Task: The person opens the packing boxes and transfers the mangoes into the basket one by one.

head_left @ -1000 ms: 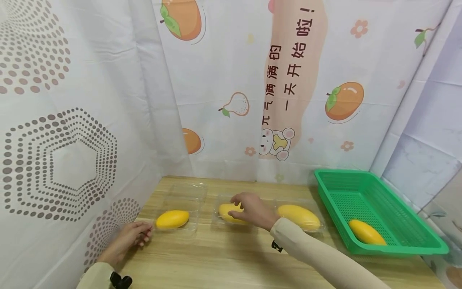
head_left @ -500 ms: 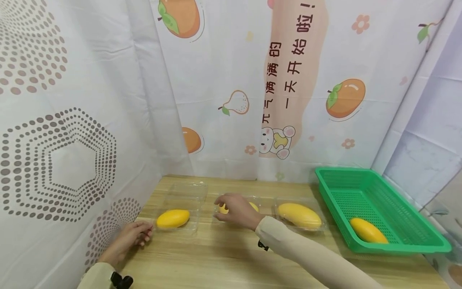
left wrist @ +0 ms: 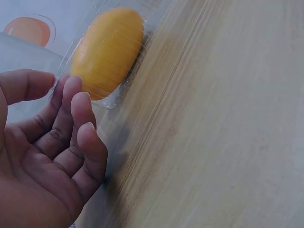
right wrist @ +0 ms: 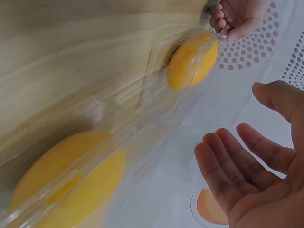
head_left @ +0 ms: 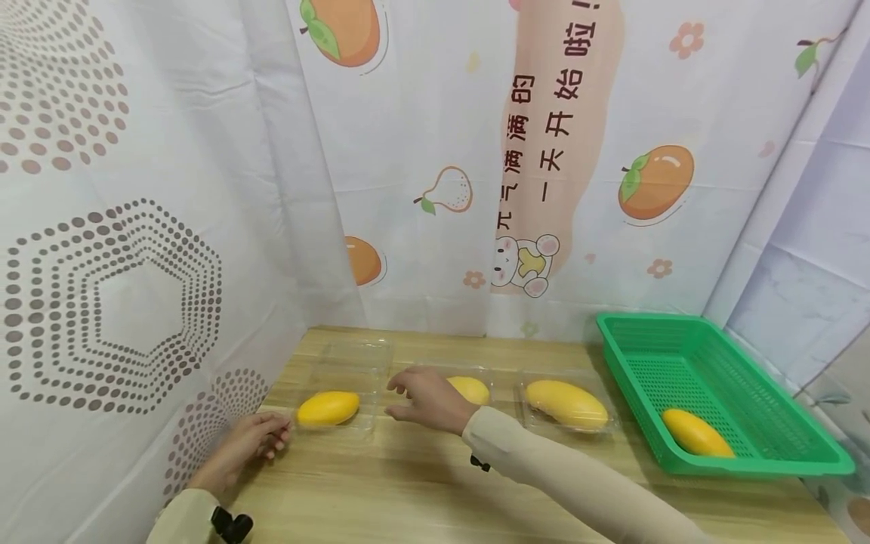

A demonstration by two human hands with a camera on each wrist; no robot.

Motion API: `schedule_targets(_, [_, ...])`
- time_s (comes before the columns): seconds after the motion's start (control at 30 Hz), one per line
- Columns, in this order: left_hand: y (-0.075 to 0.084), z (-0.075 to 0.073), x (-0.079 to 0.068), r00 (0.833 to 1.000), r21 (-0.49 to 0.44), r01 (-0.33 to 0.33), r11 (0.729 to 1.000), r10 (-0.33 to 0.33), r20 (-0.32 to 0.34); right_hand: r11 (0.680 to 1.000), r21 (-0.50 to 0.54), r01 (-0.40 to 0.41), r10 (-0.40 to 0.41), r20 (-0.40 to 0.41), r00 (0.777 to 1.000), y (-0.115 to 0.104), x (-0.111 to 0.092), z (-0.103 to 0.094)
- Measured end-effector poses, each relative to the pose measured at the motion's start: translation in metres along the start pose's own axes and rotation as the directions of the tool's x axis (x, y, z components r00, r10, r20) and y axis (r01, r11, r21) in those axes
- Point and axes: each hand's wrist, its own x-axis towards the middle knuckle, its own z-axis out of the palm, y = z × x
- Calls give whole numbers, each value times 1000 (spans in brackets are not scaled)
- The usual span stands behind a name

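On the left of the table lies an opened clear plastic clamshell box (head_left: 352, 361) with a yellow mango (head_left: 328, 409) in its near half. The left hand (head_left: 254, 442) pinches this box's left edge between thumb and fingertip; the left wrist view shows its other fingers (left wrist: 83, 111) loosely bent. Between that box and the middle one, the right hand (head_left: 428, 399) hovers with relaxed, spread fingers and holds nothing. It partly covers the middle clear box (head_left: 491, 375), where another mango (head_left: 469, 389) sits under clear plastic.
Further right stands a third clear box (head_left: 526, 378), closed over a mango (head_left: 567, 403). A green plastic basket (head_left: 761, 466) at the table's right side contains one mango (head_left: 698, 434). Printed curtains (head_left: 408, 136) hang behind and on the left.
The right hand has moved left from above the middle box toward the left box, uncovering more of the middle mango. The left hand stays at the left box's edge.
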Motion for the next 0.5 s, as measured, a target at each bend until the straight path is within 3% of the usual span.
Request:
schedule_targets(0.3, [0,2,-1,1000,-14,21,1000,-21,-15,999,10,38,-38,18,999,-10,13,11])
schedule_targets(0.5, [2,1,-2,1000,-4,-4,1000,4,7,1000,-2,30,-29,38,999,-14,20,18])
